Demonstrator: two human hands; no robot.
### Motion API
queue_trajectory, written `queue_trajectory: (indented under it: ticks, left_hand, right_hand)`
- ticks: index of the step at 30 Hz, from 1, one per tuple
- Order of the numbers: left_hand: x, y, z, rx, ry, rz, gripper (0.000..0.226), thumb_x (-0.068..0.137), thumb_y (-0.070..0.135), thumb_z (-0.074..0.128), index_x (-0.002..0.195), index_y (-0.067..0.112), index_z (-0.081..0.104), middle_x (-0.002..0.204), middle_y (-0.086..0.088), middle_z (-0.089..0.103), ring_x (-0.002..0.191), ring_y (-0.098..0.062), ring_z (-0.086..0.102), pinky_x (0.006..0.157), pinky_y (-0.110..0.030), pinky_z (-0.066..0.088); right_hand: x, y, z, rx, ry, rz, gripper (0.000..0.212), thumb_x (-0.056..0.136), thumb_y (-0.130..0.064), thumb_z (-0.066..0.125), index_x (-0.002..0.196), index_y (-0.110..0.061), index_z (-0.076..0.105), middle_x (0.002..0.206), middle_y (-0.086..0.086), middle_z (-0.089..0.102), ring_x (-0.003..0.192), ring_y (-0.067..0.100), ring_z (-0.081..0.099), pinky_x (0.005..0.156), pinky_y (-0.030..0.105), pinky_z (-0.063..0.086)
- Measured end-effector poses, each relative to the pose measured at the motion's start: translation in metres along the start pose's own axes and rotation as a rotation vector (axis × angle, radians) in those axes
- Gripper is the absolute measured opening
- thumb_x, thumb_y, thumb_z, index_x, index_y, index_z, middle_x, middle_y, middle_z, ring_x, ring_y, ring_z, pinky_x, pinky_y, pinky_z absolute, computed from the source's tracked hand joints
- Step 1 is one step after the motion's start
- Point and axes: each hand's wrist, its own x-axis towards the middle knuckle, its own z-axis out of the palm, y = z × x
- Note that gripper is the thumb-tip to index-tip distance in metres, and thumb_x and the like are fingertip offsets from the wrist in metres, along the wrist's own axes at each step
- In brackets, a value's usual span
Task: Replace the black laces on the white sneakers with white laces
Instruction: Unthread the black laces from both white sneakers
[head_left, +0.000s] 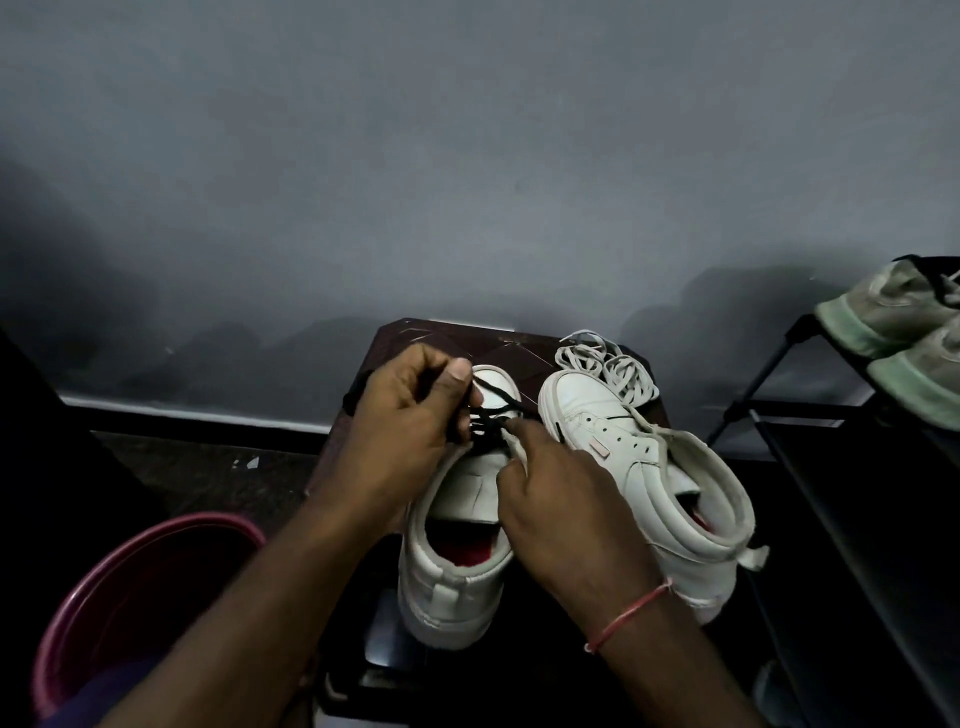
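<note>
– Black lace first: where does it sit?
– It is threaded through the lower eyelets of the left sneaker, just short of the toe. My left hand has it: thumb and curled fingers pinch a strand and hold it up off the shoe. My right hand grasps a white flap by the eyelets, fingers clenched on it. Whether that flap is tongue or upper I cannot tell. I judge the grip is there to brace the shoe against the pull.
– And the other shoe?
– The right sneaker lies just beside it, heel towards me, its eyelets bare. So I reckon the stripping is about half done and no relacing has begun.
– The replacements?
– White laces lie in a loose heap behind the right sneaker's toe, at the far edge of the desk. That keeps them out of the working space yet within reach, I would say.
– Anything else around?
– A pink tub is on the floor at my left. A black rack at my right carries a greenish pair of shoes. Beyond it all is a grey wall.
</note>
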Motion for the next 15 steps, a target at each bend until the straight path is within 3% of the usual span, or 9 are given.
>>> queue_trajectory:
  ticks: [2, 6, 8, 9, 11, 13, 15]
  left_hand:
    - [-0.001, 0.001, 0.005, -0.036, -0.001, -0.013, 0.021, 0.099, 0.016, 0.05, 0.079, 0.008, 0.052, 0.067, -0.009, 0.054, 0.05, -0.009, 0.042, 0.051, -0.023, 0.042]
    - [0.009, 0.01, -0.001, -0.916, 0.021, -0.264, 0.023, 0.097, 0.016, 0.043, 0.074, 0.017, 0.042, 0.062, 0.003, 0.045, 0.042, -0.003, 0.03, 0.04, -0.014, 0.028]
    - [0.015, 0.012, -0.015, -1.032, 0.095, -0.236, 0.027, 0.1, 0.017, 0.039, 0.073, 0.017, 0.041, 0.061, 0.005, 0.044, 0.039, -0.002, 0.028, 0.038, -0.014, 0.024]
    - [0.016, 0.014, -0.022, -0.863, 0.112, -0.152, 0.027, 0.101, 0.018, 0.04, 0.074, 0.017, 0.042, 0.061, 0.004, 0.045, 0.039, -0.002, 0.028, 0.038, -0.015, 0.023]
    - [0.013, 0.015, -0.025, -0.189, 0.051, 0.046, 0.022, 0.098, 0.021, 0.051, 0.077, 0.017, 0.05, 0.064, 0.003, 0.054, 0.045, -0.005, 0.041, 0.045, -0.019, 0.033]
    - [0.007, 0.011, -0.019, 0.379, -0.133, 0.136, 0.009, 0.09, 0.026, 0.066, 0.084, 0.02, 0.063, 0.076, 0.008, 0.064, 0.064, -0.004, 0.058, 0.06, -0.023, 0.047]
    - [0.001, 0.001, -0.01, 0.788, -0.262, 0.186, 0.013, 0.085, 0.03, 0.07, 0.093, 0.021, 0.07, 0.093, 0.007, 0.062, 0.085, -0.009, 0.061, 0.076, -0.027, 0.05]
  right_hand:
    - [-0.001, 0.0, -0.001, -0.013, 0.0, -0.003, 0.039, 0.095, -0.028, 0.037, 0.133, -0.033, 0.044, 0.109, 0.008, 0.067, 0.103, 0.031, 0.06, 0.083, 0.039, 0.048]
    - [0.0, 0.004, 0.001, -0.014, -0.011, 0.035, 0.035, 0.095, -0.031, 0.037, 0.129, -0.031, 0.047, 0.111, 0.006, 0.066, 0.105, 0.031, 0.058, 0.082, 0.038, 0.047]
    - [0.002, 0.005, 0.002, -0.012, -0.019, 0.031, 0.034, 0.095, -0.03, 0.037, 0.127, -0.029, 0.049, 0.11, 0.006, 0.066, 0.104, 0.032, 0.058, 0.08, 0.037, 0.045]
    - [0.002, 0.005, 0.002, -0.005, -0.02, 0.027, 0.032, 0.094, -0.029, 0.037, 0.123, -0.028, 0.051, 0.109, 0.007, 0.066, 0.103, 0.032, 0.058, 0.079, 0.037, 0.044]
    - [0.004, 0.006, 0.003, 0.01, -0.018, 0.026, 0.024, 0.094, -0.029, 0.037, 0.111, -0.024, 0.054, 0.102, 0.008, 0.066, 0.098, 0.032, 0.058, 0.076, 0.038, 0.043]
    - [0.005, 0.007, 0.002, 0.009, -0.02, 0.029, 0.018, 0.093, -0.029, 0.037, 0.102, -0.021, 0.052, 0.097, 0.009, 0.066, 0.095, 0.033, 0.059, 0.071, 0.037, 0.041]
    - [0.005, 0.005, 0.002, 0.007, -0.031, 0.014, 0.017, 0.094, -0.031, 0.038, 0.101, -0.022, 0.051, 0.096, 0.009, 0.065, 0.094, 0.033, 0.059, 0.068, 0.035, 0.038]
